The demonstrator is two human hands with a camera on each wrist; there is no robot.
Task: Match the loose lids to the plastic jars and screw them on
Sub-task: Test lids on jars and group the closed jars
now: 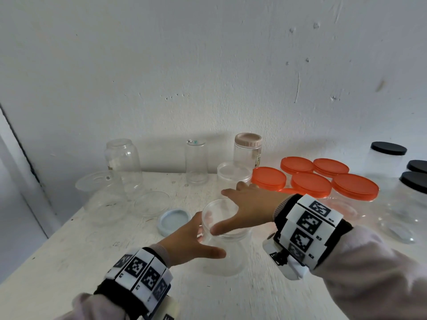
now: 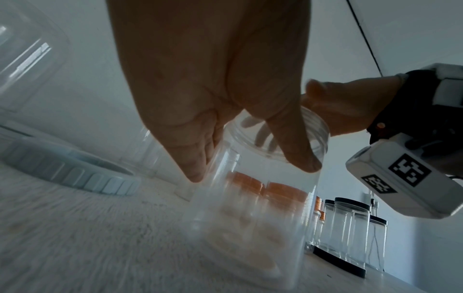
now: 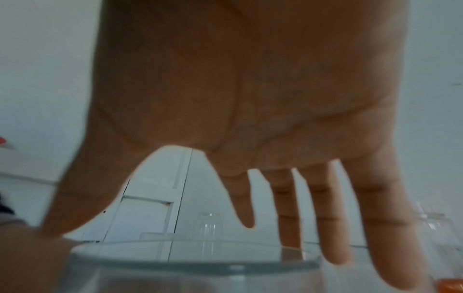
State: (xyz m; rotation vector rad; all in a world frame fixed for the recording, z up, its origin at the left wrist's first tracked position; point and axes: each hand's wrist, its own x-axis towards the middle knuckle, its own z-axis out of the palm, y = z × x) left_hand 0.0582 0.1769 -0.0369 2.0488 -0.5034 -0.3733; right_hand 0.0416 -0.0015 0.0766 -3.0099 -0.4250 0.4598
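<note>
Jar (image 1: 223, 241) stands upright at the table's (image 1: 69, 250) near middle, mouth up, no lid on. Left hand (image 1: 189, 241) grips its neck, thumb in front; right hand (image 1: 249, 209) hovers flat-fingered straight above the mouth, holding nothing I can see. Blue lid (image 1: 173, 220) lies just left. Threads blurred.

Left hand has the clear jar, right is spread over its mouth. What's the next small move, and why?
Probably lift the right hand away to fetch a lid: the jar mouth looks open, the left hand steadies it, and the blue lid lies loose beside it.
</note>
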